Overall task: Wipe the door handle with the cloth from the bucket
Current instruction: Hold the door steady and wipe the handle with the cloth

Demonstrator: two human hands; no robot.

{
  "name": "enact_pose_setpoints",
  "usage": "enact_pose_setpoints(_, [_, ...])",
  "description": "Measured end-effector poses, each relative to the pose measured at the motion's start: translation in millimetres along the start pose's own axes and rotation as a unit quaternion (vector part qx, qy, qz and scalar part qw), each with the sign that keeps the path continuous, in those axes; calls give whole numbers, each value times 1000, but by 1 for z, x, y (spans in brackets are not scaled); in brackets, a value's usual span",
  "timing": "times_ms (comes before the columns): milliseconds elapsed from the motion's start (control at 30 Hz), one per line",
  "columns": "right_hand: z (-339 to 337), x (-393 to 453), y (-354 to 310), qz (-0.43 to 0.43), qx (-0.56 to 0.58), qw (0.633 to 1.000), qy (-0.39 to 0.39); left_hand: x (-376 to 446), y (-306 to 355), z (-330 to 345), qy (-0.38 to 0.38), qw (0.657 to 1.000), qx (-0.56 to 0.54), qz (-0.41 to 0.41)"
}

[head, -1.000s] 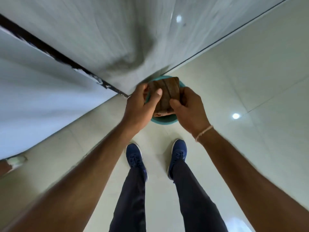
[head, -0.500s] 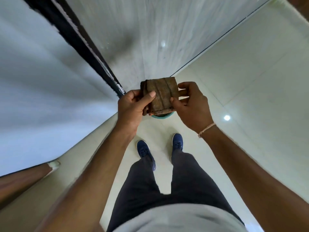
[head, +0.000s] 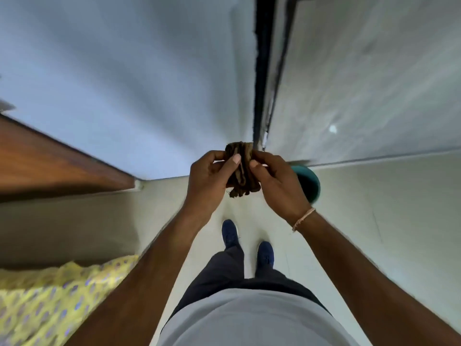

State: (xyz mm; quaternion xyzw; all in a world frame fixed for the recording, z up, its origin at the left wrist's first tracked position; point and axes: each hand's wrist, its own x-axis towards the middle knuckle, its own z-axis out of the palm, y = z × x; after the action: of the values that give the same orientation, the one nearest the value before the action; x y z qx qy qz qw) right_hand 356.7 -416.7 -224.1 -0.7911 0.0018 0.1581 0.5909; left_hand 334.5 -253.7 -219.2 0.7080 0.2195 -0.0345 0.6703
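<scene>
While both the left hand [head: 208, 182] and right hand [head: 279, 186] clamp a bunched brown cloth [head: 242, 171] above pale glossy floor tiles [head: 374, 233], a round teal plastic bucket [head: 309, 182] stands just right of it, beside grey walls [head: 124, 83].

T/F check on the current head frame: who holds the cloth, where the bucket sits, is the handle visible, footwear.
1. Both hands hold the brown cloth, left hand and right hand. True.
2. The cloth lies in the teal bucket. False: it is held up in the air, out of the bucket.
3. The bucket stands on the floor, partly hidden behind the right hand. True.
4. The door handle is being wiped. False: no handle is in view.
5. The person wears red shoes. False: the shoes are blue.
</scene>
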Motion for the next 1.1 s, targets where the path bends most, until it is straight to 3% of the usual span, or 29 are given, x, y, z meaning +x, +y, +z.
enact_pose_setpoints(200, [86,-7,-35,-52,-55,988,-133,-41,-17,-89,129,990,-61,1])
enact_pose_setpoints(367, [181,-11,-63,-51,-34,976,-207,-66,-32,-180,230,971,-68,3])
enact_pose_setpoints(600, [328,-16,-93,-43,-3,966,-256,-75,-63,-326,332,942,-46,-27])
enact_pose_setpoints(700, [390,-15,-110,-72,-20,969,-237,-72,-73,-389,388,921,-4,-33])
enact_pose_setpoints(900, [478,-9,-136,-158,-108,950,-246,-48,-61,-460,393,918,44,-28])
enact_pose_setpoints(1100, [532,50,-161,-143,-162,939,-267,6,-38,-513,324,942,-79,-40])
